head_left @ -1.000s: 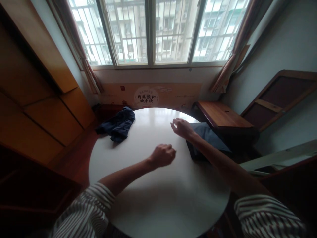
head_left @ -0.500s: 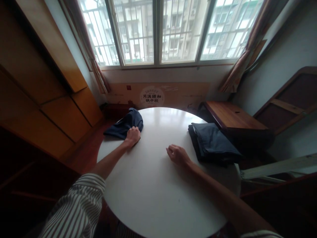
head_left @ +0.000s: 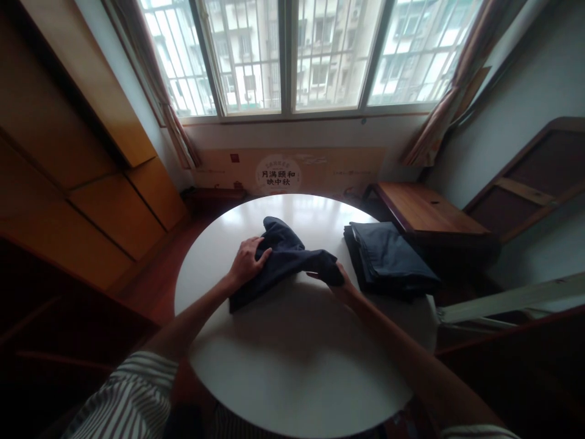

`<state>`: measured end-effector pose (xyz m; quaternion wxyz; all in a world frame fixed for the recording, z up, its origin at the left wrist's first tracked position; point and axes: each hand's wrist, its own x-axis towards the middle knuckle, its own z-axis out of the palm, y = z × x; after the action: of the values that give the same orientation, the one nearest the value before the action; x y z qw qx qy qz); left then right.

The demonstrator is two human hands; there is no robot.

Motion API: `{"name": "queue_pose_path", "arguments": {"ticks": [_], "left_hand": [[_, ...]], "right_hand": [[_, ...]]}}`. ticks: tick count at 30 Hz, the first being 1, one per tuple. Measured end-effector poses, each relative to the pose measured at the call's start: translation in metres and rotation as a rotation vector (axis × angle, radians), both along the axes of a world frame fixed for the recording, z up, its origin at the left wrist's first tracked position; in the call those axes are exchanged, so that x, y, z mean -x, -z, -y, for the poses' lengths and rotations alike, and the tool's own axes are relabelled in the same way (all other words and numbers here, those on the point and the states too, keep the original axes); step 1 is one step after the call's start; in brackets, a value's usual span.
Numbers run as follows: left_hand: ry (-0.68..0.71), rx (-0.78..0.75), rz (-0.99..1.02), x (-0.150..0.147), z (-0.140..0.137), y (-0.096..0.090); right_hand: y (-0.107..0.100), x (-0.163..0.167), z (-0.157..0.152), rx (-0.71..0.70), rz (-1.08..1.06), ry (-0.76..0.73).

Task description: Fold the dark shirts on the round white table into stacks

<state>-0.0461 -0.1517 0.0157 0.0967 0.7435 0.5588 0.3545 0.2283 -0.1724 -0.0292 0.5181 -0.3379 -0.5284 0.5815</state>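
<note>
A crumpled dark blue cloth garment (head_left: 281, 253) lies bunched across the round white table (head_left: 292, 366); its exact kind is hard to make out. My left hand (head_left: 247, 262) rests on the garment's left part, thumb apart from the fingers. At the garment's narrow right end, my right hand (head_left: 342, 286) grips the cloth, which is lifted slightly there. Some of the right fingers are hidden behind the fabric. Close by on the right, a folded stack of dark blue cloth (head_left: 390, 259) sits at the table's edge.
A low wooden side table (head_left: 425, 210) stands beyond the stack. Brown cabinets (head_left: 119, 213) line the left side. Barred windows (head_left: 287, 61) with curtains are ahead, above a printed panel (head_left: 320, 167). A pale beam (head_left: 503, 299) is at the table's right.
The garment has come from the table's far left edge toward the middle. My left hand has relaxed from a closed grip, while my right hand, previously free of cloth, has taken hold of one end.
</note>
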Motion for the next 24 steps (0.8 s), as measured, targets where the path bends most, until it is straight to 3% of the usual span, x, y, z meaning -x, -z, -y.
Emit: {"name": "queue_pose_path", "arguments": {"ticks": [2, 5, 7, 11, 13, 16, 18, 20, 24], "left_hand": [[-0.118, 0.138, 0.069, 0.014, -0.009, 0.008], [-0.029, 0.452, 0.271, 0.026, -0.017, 0.011], [0.020, 0.550, 0.462, 0.026, -0.017, 0.003], [-0.008, 0.316, 0.839, 0.008, -0.001, -0.034], [0.145, 0.248, 0.895, -0.010, 0.013, -0.053], [0.483, 0.342, 0.705, -0.037, 0.031, -0.068], [0.578, 0.341, 0.502, -0.049, 0.032, -0.066], [0.527, 0.219, 0.343, -0.052, 0.022, -0.056], [0.261, -0.100, 0.126, -0.031, -0.012, -0.024]], "right_hand": [[-0.003, -0.001, 0.001, 0.005, -0.001, -0.053], [-0.011, -0.004, 0.004, -0.025, 0.163, -0.218], [-0.015, -0.006, 0.004, -0.037, 0.247, -0.257], [-0.023, -0.008, 0.004, -0.045, 0.208, 0.131], [-0.028, -0.008, 0.007, 0.006, 0.127, 0.135], [-0.036, -0.009, 0.014, 0.062, -0.003, -0.072], [-0.037, -0.011, 0.017, 0.066, -0.024, -0.080], [-0.034, -0.013, 0.014, 0.095, 0.013, 0.009], [-0.019, -0.022, -0.003, 0.224, 0.096, 0.194]]}}
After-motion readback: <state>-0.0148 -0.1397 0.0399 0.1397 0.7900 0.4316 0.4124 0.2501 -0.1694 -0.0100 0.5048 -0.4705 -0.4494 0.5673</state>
